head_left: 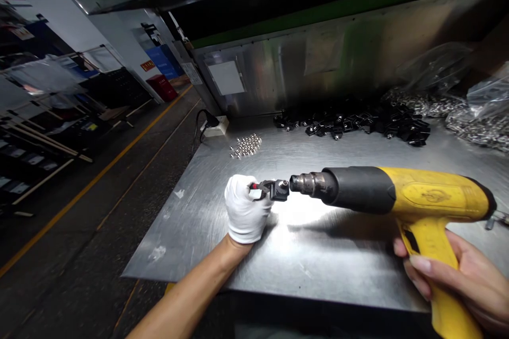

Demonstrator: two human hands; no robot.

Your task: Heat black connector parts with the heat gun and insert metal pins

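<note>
My left hand (245, 212), in a white glove, is closed round a pair of pliers (260, 188); a bit of red handle shows, the rest is hidden in the fist. At the jaws sits a small black part (278, 192) with a shiny metal fitting (282, 184) on top. Bare fingers of my right hand (457, 275) wrap the grip of a yellow heat gun (433, 193) with a dark front. Its stepped metal nozzle (312, 184) points left, a small gap away from the fitting. Both are held above the metal table (207, 222).
Small metal fittings (246, 145) lie grouped behind my left hand. Several black parts (358, 122) are heaped along the back, with plastic bags of metal pieces (481, 116) at the right. A power strip (216, 126) sits at the back left corner, beside the steel back panel (278, 69).
</note>
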